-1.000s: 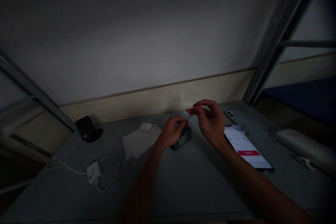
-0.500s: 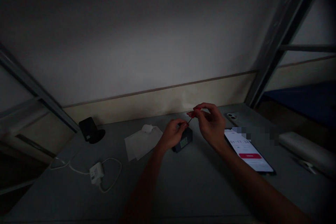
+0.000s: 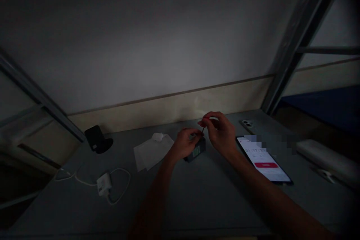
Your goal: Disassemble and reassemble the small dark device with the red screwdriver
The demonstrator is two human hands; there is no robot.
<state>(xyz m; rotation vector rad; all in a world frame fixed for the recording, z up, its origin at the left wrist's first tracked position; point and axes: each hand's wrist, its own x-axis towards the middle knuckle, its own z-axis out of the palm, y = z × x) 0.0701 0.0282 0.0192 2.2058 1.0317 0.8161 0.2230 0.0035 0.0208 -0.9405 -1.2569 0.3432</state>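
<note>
A small dark box (image 3: 194, 152) with a green panel on its front stands on the grey table. My left hand (image 3: 185, 142) is closed at its upper left, the thumb and fingers by its top edge. In my right hand (image 3: 222, 131) is a small screwdriver (image 3: 206, 119) with a red handle, pinched between thumb and fingers. Its thin shaft points steeply down to the box's top, beside my left fingertips. Those fingertips hide where the tip meets the box.
White paper sheets (image 3: 149, 153) with a small white item (image 3: 158, 137) lie left of the box. Farther left are a white adapter with its cable (image 3: 104, 184) and a black stand (image 3: 95, 138). A lit phone (image 3: 264, 161), another phone (image 3: 247, 123) and a long pale object (image 3: 323, 153) are at the right.
My right hand has shifted slightly left, and the screwdriver now stands more upright over the box. The left hand and the box have hardly moved. The whole view has turned a little.
</note>
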